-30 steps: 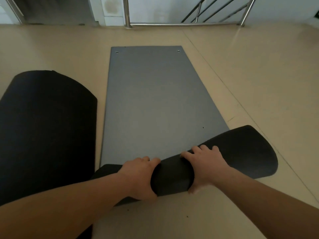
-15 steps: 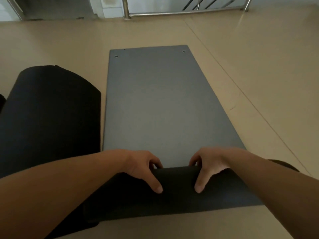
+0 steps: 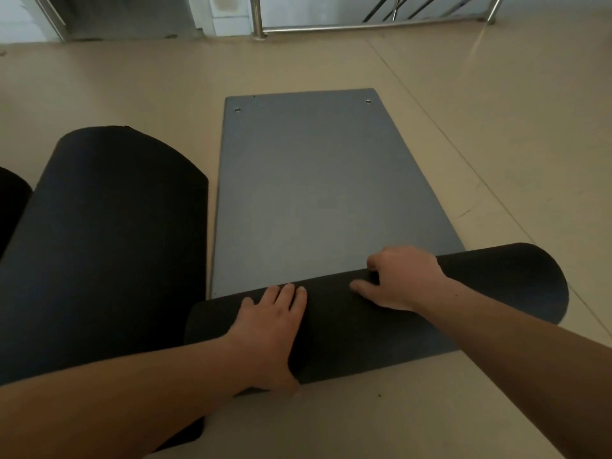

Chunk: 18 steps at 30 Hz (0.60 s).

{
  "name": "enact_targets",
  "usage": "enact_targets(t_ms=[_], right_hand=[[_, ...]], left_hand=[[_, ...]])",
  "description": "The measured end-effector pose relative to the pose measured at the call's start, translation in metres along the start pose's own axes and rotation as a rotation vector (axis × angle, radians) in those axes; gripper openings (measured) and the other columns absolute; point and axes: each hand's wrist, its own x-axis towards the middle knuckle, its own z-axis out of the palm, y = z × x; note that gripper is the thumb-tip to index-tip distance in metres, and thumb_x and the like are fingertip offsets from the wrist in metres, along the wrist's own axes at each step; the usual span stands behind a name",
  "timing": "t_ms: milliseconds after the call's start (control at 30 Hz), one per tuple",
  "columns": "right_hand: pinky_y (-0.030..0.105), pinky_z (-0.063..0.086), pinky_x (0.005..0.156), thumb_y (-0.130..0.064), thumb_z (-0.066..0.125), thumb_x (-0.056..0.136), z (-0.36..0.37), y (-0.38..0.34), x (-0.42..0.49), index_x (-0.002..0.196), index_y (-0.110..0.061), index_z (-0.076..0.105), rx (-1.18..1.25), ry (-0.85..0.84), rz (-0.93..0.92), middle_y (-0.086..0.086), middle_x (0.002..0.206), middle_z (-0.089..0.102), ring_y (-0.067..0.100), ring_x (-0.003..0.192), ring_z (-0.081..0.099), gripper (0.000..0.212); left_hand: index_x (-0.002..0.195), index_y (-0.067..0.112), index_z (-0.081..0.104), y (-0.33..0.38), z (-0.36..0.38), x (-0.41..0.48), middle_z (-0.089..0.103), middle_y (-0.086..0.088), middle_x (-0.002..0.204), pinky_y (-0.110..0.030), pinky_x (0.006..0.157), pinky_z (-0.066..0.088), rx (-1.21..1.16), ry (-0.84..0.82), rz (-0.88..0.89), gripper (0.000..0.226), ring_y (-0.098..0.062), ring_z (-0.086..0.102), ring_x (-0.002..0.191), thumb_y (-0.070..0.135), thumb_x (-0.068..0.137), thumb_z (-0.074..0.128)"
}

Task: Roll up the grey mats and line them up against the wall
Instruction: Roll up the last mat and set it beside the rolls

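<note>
The grey mat (image 3: 308, 193) is lying on the floor (image 3: 496, 127), its near end wound into a dark roll. The left hand (image 3: 268, 336) is pressing on that roll with fingers straight and together. The right hand (image 3: 402, 279) is hooking curled fingers over the roll's far side. A dark rolled mat (image 3: 109, 243) is lying just left of the grey mat.

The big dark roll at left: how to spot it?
Find the flat grey foam mat on the beige floor. Just left lies a thick dark rolled mat. Unlike the crosswise roll under the left hand and right hand, it lies lengthwise.
</note>
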Motion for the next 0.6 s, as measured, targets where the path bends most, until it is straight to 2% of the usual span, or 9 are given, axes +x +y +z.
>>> enact_targets(t_ms=[33,100,167,233,333,433,500,567,600], right_hand=[[0.047,0.052,0.100,-0.085,0.063,0.075,-0.005,-0.001,-0.001,0.142,-0.031,0.053,0.028,-0.138,-0.014,0.003,0.133,0.061,0.026,0.118,0.060,0.086],[0.061,0.033,0.116,-0.084,0.078,0.057,-0.014,-0.002,-0.005,0.161,-0.043,0.018,-0.055,-0.352,-0.049,0.005,0.162,0.035,0.037,0.146,0.036,0.127],[0.071,0.016,0.119,-0.079,0.087,0.049,-0.003,-0.001,-0.010,0.161,-0.045,-0.008,-0.235,-0.358,-0.093,0.012,0.170,0.014,0.044,0.154,0.014,0.150],[0.073,0.011,0.119,-0.077,0.088,0.048,0.016,0.002,-0.012,0.159,-0.042,-0.016,-0.321,-0.263,-0.137,0.016,0.169,0.011,0.045,0.154,0.010,0.155],[0.065,0.022,0.118,-0.081,0.083,0.049,0.020,0.011,-0.014,0.158,-0.045,-0.005,-0.283,-0.138,-0.206,0.010,0.160,0.033,0.037,0.146,0.032,0.145],[0.054,0.039,0.108,-0.079,0.082,0.052,0.013,0.015,-0.016,0.154,-0.048,0.012,-0.239,-0.102,-0.239,0.001,0.138,0.053,0.027,0.124,0.052,0.128],[0.045,0.047,0.096,-0.075,0.084,0.053,0.008,0.017,-0.017,0.148,-0.050,0.024,-0.185,-0.120,-0.252,-0.006,0.125,0.059,0.021,0.108,0.057,0.115],[0.037,0.049,0.086,-0.070,0.088,0.052,0.002,0.020,-0.021,0.144,-0.050,0.031,-0.130,-0.211,-0.251,-0.011,0.123,0.061,0.017,0.100,0.057,0.110],[0.037,0.048,0.086,-0.068,0.090,0.051,0.001,0.023,-0.022,0.144,-0.050,0.034,-0.102,-0.278,-0.249,-0.012,0.125,0.061,0.017,0.100,0.056,0.110]], left_hand=[[0.161,0.026,-0.021,-0.003,0.002,0.004,-0.009,-0.005,0.173,-0.066,0.124,0.013,-0.017,0.012,-0.018,0.148,-0.035,-0.002,0.158,0.072,0.066,0.083],[0.159,0.035,-0.024,-0.009,0.001,0.010,-0.004,-0.006,0.172,-0.069,0.122,0.013,-0.049,0.004,-0.065,0.151,-0.038,0.002,0.157,0.077,0.060,0.082],[0.158,0.042,-0.023,-0.015,-0.003,0.012,0.007,-0.009,0.169,-0.069,0.120,0.019,-0.062,-0.016,-0.077,0.151,-0.040,0.012,0.153,0.082,0.056,0.080],[0.159,0.043,-0.017,-0.019,-0.010,0.014,0.020,-0.009,0.165,-0.063,0.116,0.031,-0.051,-0.027,-0.051,0.149,-0.037,0.026,0.148,0.084,0.054,0.079],[0.160,0.043,-0.008,-0.023,-0.017,0.017,0.035,-0.005,0.157,-0.055,0.110,0.042,-0.078,-0.015,-0.046,0.146,-0.032,0.039,0.139,0.085,0.051,0.080],[0.160,0.043,-0.003,-0.023,-0.023,0.013,0.040,-0.003,0.153,-0.051,0.108,0.045,-0.120,-0.038,-0.036,0.142,-0.029,0.045,0.135,0.082,0.053,0.081],[0.160,0.045,0.001,-0.022,-0.026,0.009,0.044,0.000,0.151,-0.050,0.109,0.045,-0.151,-0.051,-0.015,0.137,-0.028,0.048,0.134,0.080,0.055,0.082],[0.160,0.046,0.008,-0.019,-0.029,0.004,0.046,0.003,0.152,-0.049,0.112,0.044,-0.211,-0.105,0.015,0.133,-0.026,0.049,0.135,0.077,0.056,0.084],[0.160,0.046,0.012,-0.017,-0.030,0.001,0.046,0.005,0.154,-0.050,0.114,0.042,-0.250,-0.145,0.039,0.130,-0.025,0.049,0.137,0.074,0.057,0.086]])
